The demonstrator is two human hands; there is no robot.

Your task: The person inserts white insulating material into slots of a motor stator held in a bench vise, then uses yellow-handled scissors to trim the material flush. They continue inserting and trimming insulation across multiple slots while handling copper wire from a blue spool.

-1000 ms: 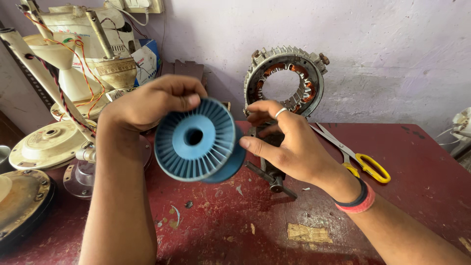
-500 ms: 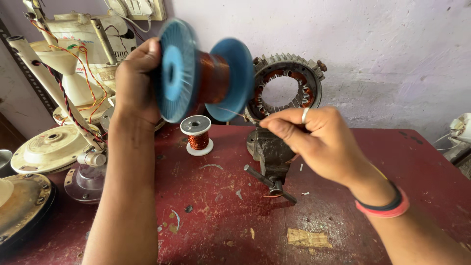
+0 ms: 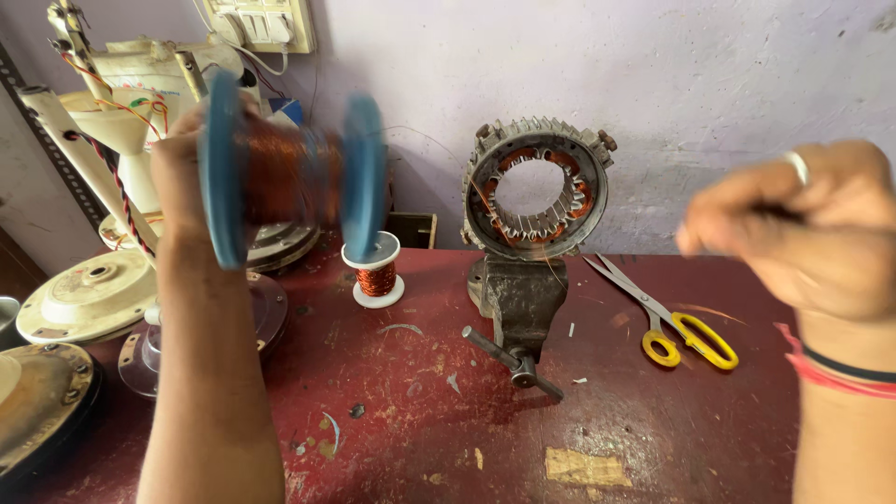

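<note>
My left hand [image 3: 182, 173] holds up a big blue spool [image 3: 285, 177] of copper wire at the left, its axis lying sideways and blurred by motion. My right hand [image 3: 803, 229], with a ring and wristbands, is far out to the right, fingers pinched together, apparently on a thin strand of wire that I can barely make out. Between the hands a round motor stator [image 3: 539, 187] with copper windings stands clamped in a small bench vise [image 3: 518, 303] on the dark red table [image 3: 653, 439].
A small white spool of copper wire [image 3: 375, 271] stands left of the vise. Yellow-handled scissors [image 3: 667, 317] lie to its right. Fan housings and motor covers [image 3: 89, 294] crowd the left side. A switchboard [image 3: 257, 23] hangs on the wall.
My left hand has turned and raised the blue spool from facing me to sideways. My right hand has pulled far out to the right, away from the spool.
</note>
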